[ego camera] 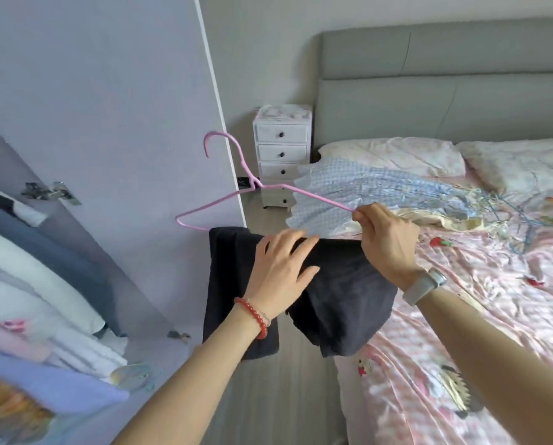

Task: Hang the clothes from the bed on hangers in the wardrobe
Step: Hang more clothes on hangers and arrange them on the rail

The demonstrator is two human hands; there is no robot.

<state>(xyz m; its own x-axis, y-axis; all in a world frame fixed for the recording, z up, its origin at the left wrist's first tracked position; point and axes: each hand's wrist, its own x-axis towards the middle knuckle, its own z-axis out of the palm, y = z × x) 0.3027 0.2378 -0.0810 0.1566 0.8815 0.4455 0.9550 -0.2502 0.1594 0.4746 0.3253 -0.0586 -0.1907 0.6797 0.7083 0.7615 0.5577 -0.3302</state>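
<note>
I am pinching the pink hanger [236,194] by one arm in my right hand [386,239] while my open left hand [281,274] is smoothing the dark trousers [333,293] draped over its bar, probably readying them for the wardrobe [44,300].

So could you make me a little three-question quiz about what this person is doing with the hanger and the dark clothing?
1. True or false: the dark garment is draped over the bottom bar of the pink hanger.
2. Which hand pinches the hanger's end? A) left hand B) right hand
3. Fill in: the blue checked garment lies on the ____.

Key:
1. True.
2. B; the left hand rests flat on the dark garment.
3. bed.
</note>
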